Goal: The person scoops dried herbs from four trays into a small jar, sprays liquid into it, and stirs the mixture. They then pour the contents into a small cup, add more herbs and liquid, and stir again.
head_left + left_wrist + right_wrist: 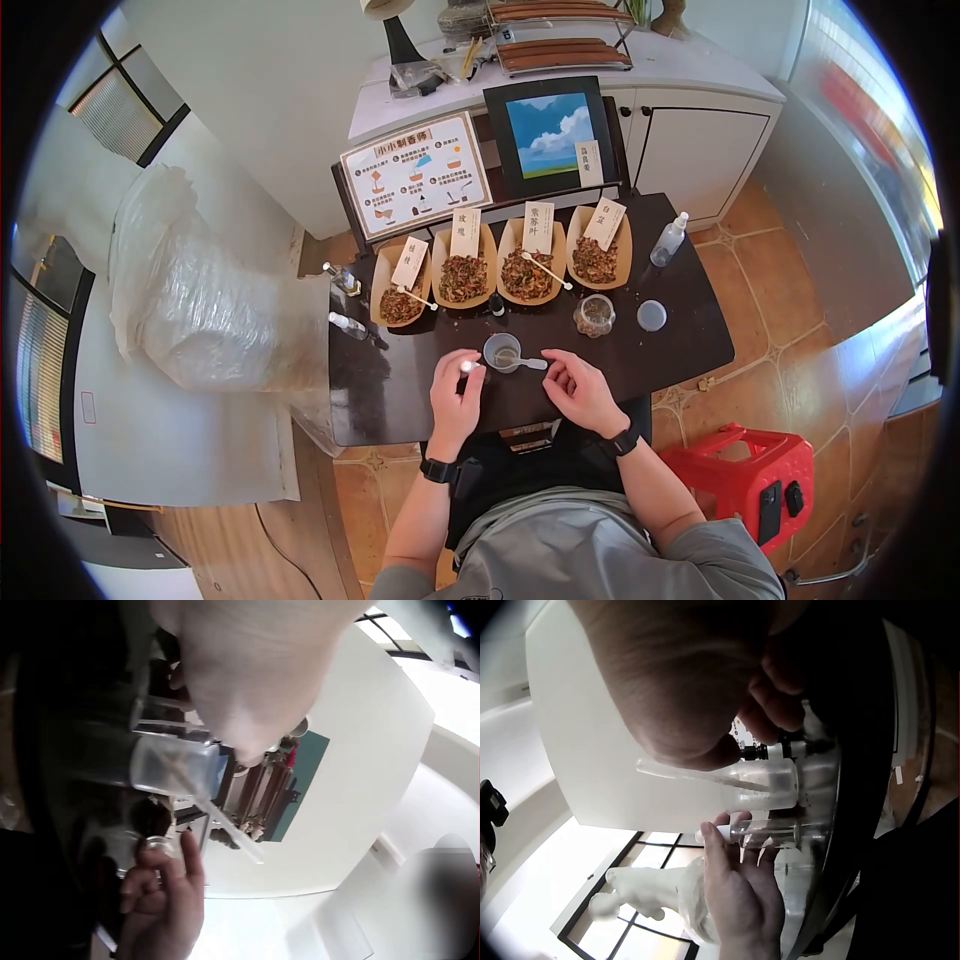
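In the head view my left hand [455, 400] is at a white cap [468, 367]; the right wrist view has its fingers and thumb around a clear capped bottle [769, 834]. Right of it stands a translucent cup [501, 350] with a pale stirrer [532, 364] leaning out over the rim. My right hand [585, 395] is beside the stirrer's handle, fingers loosely bent, holding nothing that shows. From the left wrist view, the cup [169, 766] is between both hands and the stirrer [232, 834] slants out of it.
Four paper trays [466, 290] of dried plant bits with label cards stand behind. Around them are a small dark bottle [496, 304], an open jar [594, 316], a round white lid [652, 316] and spray bottles [669, 240]. An instruction board [417, 175] stands behind the trays.
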Available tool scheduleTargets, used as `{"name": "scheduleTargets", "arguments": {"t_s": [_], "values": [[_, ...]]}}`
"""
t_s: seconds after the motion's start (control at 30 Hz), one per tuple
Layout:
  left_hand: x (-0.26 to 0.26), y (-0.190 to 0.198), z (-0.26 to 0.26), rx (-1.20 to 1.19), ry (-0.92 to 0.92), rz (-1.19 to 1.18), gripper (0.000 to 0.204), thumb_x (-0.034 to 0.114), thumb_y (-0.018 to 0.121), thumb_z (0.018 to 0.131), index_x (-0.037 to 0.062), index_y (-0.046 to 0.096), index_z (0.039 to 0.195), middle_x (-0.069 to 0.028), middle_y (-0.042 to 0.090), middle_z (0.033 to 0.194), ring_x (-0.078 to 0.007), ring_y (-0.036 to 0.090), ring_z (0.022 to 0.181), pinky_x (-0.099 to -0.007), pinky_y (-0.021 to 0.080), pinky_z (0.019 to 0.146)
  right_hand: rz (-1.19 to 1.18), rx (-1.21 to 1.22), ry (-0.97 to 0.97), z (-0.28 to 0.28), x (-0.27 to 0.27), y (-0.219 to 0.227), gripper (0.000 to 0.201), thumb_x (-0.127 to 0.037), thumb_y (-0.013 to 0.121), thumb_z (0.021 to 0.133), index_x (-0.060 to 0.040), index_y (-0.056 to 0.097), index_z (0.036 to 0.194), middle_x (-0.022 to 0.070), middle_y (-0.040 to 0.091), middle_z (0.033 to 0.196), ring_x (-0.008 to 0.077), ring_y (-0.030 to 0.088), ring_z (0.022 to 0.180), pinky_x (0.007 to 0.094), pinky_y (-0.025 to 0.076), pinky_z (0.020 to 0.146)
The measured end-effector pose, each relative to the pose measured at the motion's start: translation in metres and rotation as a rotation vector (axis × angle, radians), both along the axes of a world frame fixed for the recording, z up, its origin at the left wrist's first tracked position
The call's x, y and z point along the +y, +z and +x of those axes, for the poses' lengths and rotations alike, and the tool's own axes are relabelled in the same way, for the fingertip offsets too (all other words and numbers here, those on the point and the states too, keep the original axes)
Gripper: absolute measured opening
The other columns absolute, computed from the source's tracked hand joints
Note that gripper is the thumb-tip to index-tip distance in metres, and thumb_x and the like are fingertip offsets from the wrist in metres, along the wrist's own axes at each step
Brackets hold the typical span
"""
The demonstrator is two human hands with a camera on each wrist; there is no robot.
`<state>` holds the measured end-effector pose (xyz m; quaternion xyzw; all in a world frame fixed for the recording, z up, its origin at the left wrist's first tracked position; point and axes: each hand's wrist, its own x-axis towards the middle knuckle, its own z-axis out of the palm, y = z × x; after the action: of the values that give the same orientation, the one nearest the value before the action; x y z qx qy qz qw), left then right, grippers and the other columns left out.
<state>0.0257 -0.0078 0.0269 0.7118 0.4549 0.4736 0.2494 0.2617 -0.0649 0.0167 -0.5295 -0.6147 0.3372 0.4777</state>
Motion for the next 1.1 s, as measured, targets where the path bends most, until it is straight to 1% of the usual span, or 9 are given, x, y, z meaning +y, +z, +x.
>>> {"name": "scheduleTargets", "arguments": {"t_s": [0.07,0.23,0.33,0.4,0.47,0.57,0.93,1.0,1.1], "values": [[-0.001,0.0,0.003,0.005,0.011,0.032,0.018,0.011,0.074,0.098,0.0015,0.071,0.113,-0.0117,0.068,0.115,-0.0261,0.068,0.101,-0.0346,0.055,0.086,0.001,-0.008,0.001,0.0,0.001,0.002,0.046,-0.002,0.073,0.09,-0.0054,0.062,0.135,0.0042,0.067,0.087,0.0147,0.064,0.066,0.0287,0.053,0.063],[-0.003,-0.002,0.006,-0.026,0.045,-0.065,0.019,0.012,0.072,0.1,0.0014,0.071,0.116,-0.0121,0.071,0.114,-0.0163,0.067,0.079,-0.0272,0.054,0.068,0.006,-0.015,0.007,-0.001,0.0,0.001,0.046,-0.002,0.073,0.09,-0.0051,0.062,0.135,0.0042,0.067,0.087,0.0148,0.064,0.066,0.0289,0.053,0.063],[-0.002,-0.009,0.007,-0.123,0.017,-0.163,0.02,0.012,0.071,0.101,0.0006,0.07,0.118,-0.0127,0.072,0.113,-0.0146,0.069,0.078,-0.0269,0.056,0.067,0.003,0.003,0.007,-0.002,0.0,0.0,0.044,0.0,0.072,0.091,-0.0041,0.063,0.134,0.0012,0.067,0.09,0.0083,0.062,0.069,0.0235,0.05,0.063],[0.003,-0.008,0.002,-0.147,0.045,-0.155,0.021,0.011,0.07,0.102,0.0003,0.07,0.119,-0.0122,0.072,0.112,-0.0142,0.07,0.081,-0.0272,0.058,0.068,0.004,-0.02,-0.015,-0.002,0.0,0.0,0.044,-0.002,0.073,0.09,-0.0039,0.063,0.133,0.0044,0.068,0.087,0.0149,0.064,0.065,0.0288,0.053,0.063],[0.012,-0.011,-0.008,-0.179,0.098,-0.159,0.021,0.011,0.069,0.103,-0.0006,0.07,0.121,-0.0104,0.073,0.112,-0.0144,0.073,0.086,-0.0288,0.062,0.071,0.006,-0.024,-0.012,-0.002,0.0,0.001,0.044,-0.002,0.073,0.09,-0.0037,0.063,0.132,0.0045,0.068,0.087,0.015,0.064,0.065,0.0289,0.053,0.063],[0.033,-0.013,-0.033,-0.251,0.222,-0.188,0.019,0.013,0.066,0.106,0.001,0.07,0.121,-0.0058,0.073,0.111,-0.0089,0.07,0.09,-0.0271,0.061,0.07,0.011,-0.036,-0.012,-0.002,0.0,-0.001,0.043,-0.002,0.073,0.09,-0.0032,0.063,0.132,0.0048,0.068,0.087,0.0151,0.064,0.065,0.029,0.053,0.063],[0.082,-0.019,-0.102,-0.251,0.456,-0.145,0.026,0.018,0.069,0.105,-0.0008,0.069,0.123,-0.006,0.074,0.113,-0.0097,0.069,0.094,-0.0258,0.058,0.07,0.008,-0.052,-0.007,-0.003,0.0,0.001,0.041,-0.001,0.073,0.09,-0.0023,0.065,0.13,0.006,0.068,0.087,0.0155,0.064,0.065,0.0294,0.054,0.063],[0.088,-0.022,-0.105,-0.231,0.484,-0.116,0.027,0.018,0.069,0.105,-0.0014,0.069,0.123,-0.0063,0.074,0.113,-0.0102,0.069,0.094,-0.0261,0.058,0.071,0.02,-0.048,-0.011,-0.003,0.0,0.001,0.041,-0.001,0.071,0.091,-0.0027,0.065,0.131,0.0013,0.067,0.085,0.0079,0.059,0.063,0.0237,0.049,0.06],[0.097,-0.026,-0.11,-0.108,0.538,0.022,0.026,0.019,0.07,0.105,-0.0017,0.07,0.122,-0.0067,0.075,0.111,-0.011,0.069,0.093,-0.0268,0.057,0.075,-0.008,-0.053,-0.013,-0.003,0.0,0.004,0.041,0.001,0.072,0.089,-0.0026,0.066,0.129,0.0056,0.067,0.086,0.0145,0.064,0.065,0.0283,0.053,0.062]]}}
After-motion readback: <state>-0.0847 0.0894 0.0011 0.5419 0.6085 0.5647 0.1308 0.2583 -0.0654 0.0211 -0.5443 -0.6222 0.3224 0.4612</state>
